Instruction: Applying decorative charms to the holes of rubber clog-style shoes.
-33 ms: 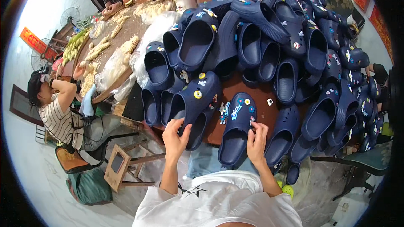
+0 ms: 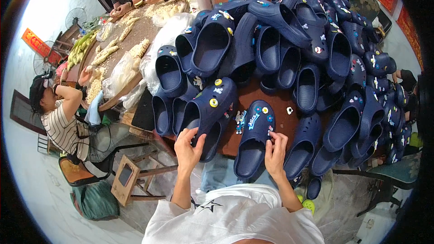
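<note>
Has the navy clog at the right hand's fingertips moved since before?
No, the navy clog shows no clear shift either way against the brown tabletop.

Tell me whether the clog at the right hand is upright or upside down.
Upright: the clog shows its charms and foot opening facing up, with the right hand at its side.

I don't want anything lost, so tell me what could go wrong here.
The small loose charm on the brown table could get swept aside and lost. The shoe heap, piled several deep at odd angles, might slide. The left hand, close against a shoe, could nudge it out of place.
</note>
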`<act>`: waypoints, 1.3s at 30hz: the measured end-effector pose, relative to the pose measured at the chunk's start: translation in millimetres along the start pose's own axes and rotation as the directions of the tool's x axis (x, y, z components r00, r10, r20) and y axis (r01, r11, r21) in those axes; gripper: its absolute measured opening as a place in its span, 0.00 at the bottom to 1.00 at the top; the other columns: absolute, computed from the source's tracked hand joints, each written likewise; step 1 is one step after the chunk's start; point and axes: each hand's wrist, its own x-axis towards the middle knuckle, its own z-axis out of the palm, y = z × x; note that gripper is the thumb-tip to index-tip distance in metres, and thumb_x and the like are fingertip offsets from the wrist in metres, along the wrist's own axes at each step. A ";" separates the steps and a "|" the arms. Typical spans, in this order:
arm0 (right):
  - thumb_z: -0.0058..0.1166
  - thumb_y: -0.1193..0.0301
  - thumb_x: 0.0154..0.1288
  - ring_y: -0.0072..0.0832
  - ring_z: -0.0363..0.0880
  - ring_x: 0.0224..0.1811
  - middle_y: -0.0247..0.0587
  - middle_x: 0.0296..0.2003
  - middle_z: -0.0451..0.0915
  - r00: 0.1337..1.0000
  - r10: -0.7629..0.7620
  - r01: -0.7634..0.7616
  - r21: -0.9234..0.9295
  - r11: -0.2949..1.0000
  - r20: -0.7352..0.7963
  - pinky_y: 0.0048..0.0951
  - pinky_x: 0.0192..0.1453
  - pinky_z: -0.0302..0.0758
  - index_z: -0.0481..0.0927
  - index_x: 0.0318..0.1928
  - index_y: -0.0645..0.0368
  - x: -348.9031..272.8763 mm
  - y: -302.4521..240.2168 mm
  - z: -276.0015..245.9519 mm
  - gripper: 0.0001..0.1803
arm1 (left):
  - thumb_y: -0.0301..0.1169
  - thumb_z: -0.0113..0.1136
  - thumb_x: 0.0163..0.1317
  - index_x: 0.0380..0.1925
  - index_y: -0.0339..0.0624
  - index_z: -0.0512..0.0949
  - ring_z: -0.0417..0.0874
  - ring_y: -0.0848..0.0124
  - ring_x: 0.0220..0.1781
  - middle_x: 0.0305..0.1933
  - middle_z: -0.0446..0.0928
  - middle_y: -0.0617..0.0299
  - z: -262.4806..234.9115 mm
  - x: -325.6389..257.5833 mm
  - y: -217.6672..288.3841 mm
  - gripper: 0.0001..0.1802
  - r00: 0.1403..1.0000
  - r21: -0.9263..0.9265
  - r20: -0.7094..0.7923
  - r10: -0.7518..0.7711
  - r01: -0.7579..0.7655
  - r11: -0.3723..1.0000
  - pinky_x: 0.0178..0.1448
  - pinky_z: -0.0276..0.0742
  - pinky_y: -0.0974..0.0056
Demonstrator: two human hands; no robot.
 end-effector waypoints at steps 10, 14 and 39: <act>0.51 0.74 0.69 0.42 0.73 0.50 0.53 0.51 0.67 1.000 0.027 -0.026 0.099 0.995 -0.007 0.32 0.45 0.78 0.74 0.55 0.63 5.2 -4.3 -6.8 0.15 | 0.26 0.65 0.63 0.43 0.33 0.81 0.76 0.80 0.39 0.36 0.77 0.69 8.6 35.0 61.8 0.10 0.951 -0.686 0.310 0.017 0.211 0.696 0.47 0.70 0.74; 0.52 0.75 0.68 0.46 0.73 0.51 0.54 0.52 0.66 0.999 0.038 -0.038 0.127 0.991 0.007 0.33 0.45 0.81 0.74 0.55 0.63 1.2 -5.6 -6.7 0.15 | 0.28 0.66 0.62 0.41 0.33 0.81 0.76 0.78 0.36 0.35 0.77 0.66 62.8 67.1 70.4 0.11 0.972 -0.649 0.216 0.098 0.068 0.758 0.42 0.70 0.70; 0.53 0.76 0.67 0.45 0.72 0.53 0.52 0.52 0.66 0.999 0.028 -0.027 0.070 0.997 -0.018 0.32 0.44 0.82 0.74 0.56 0.62 -3.3 14.9 -24.2 0.17 | 0.22 0.63 0.51 0.39 0.46 0.83 0.77 0.59 0.53 0.45 0.80 0.63 228.9 194.7 108.5 0.13 0.550 -0.044 0.036 0.834 -0.833 0.551 0.60 0.68 0.53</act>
